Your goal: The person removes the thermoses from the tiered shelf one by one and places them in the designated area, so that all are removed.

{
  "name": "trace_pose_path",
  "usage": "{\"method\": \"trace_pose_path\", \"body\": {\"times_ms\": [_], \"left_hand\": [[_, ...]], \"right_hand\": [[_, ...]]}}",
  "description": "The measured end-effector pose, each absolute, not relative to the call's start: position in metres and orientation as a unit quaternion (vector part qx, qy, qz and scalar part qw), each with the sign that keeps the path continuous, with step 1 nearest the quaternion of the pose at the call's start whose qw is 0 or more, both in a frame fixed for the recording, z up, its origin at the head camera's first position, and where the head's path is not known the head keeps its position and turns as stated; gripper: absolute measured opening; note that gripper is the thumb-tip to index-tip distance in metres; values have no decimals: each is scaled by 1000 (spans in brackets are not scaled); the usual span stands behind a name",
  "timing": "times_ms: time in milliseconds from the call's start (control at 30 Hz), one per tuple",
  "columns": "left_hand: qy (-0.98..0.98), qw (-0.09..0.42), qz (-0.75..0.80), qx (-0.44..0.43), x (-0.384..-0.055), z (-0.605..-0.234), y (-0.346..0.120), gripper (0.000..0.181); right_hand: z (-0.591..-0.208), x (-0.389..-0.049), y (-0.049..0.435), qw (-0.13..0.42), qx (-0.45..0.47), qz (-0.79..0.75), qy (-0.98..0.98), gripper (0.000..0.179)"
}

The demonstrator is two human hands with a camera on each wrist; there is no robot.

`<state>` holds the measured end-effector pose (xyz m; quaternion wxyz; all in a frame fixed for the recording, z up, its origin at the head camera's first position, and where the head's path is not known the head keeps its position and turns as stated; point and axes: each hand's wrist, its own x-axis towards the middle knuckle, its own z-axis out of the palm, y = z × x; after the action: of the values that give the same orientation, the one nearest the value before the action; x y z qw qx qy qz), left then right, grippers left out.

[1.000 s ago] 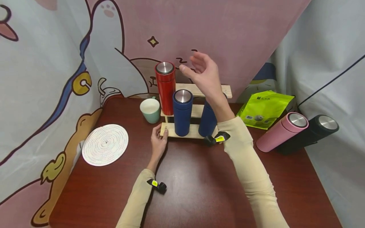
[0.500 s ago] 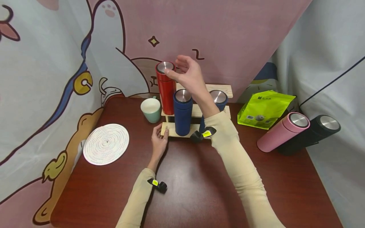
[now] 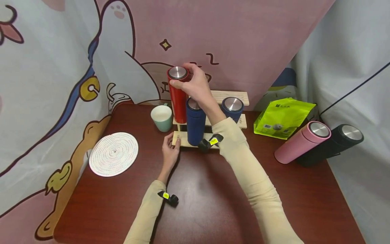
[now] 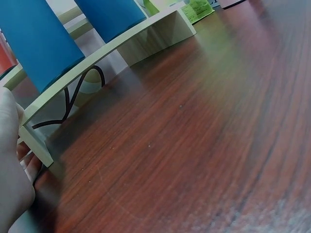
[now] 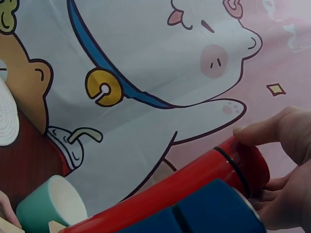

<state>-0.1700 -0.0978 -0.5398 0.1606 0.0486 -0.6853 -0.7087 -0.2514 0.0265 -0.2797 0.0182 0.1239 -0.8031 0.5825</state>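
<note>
My right hand [image 3: 198,87] grips the upper part of a red thermos bottle [image 3: 178,106], thumb in front and fingers behind. The bottle stands upright on the middle step of a tiered wooden rack [image 3: 234,97]. In the right wrist view, the thumb and fingers lie on either side of the red bottle [image 5: 189,177] near its top. With my left hand [image 3: 170,151] I hold the left end of the rack's lowest step; the left wrist view shows the rack [image 4: 158,41] standing on the table. A blue thermos [image 3: 195,127] and another blue thermos [image 3: 233,106] stand on the lowest step, the latter partly hidden by my right arm.
Left of the rack stands a mint-green cup [image 3: 161,118]. A round white woven mat [image 3: 113,154] lies at the table's left. To the right are a bright green pouch [image 3: 283,117], a pink thermos [image 3: 301,142] and a black thermos [image 3: 330,144]. Patterned curtain hangs behind.
My right hand has moved left from above the rack and taken hold of the red thermos near its top. The left hand stays on the rack.
</note>
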Motion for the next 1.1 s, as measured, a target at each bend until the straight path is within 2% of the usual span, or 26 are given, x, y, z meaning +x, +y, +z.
{"method": "trace_pose_path", "body": {"times_ms": [433,933,1100], "left_hand": [[-692,170,-700,50,-170,-539,-94,43],[-689,166,-703,56,-171,-538,-94,44],[-691,166,-701,64,-170,-537,-96,45]], "right_hand": [[-284,-254,30,7,107,567,-816,72],[-279,-251,45,24,76,565,-821,72],[-278,-248,52,47,76,566,-819,71]]}}
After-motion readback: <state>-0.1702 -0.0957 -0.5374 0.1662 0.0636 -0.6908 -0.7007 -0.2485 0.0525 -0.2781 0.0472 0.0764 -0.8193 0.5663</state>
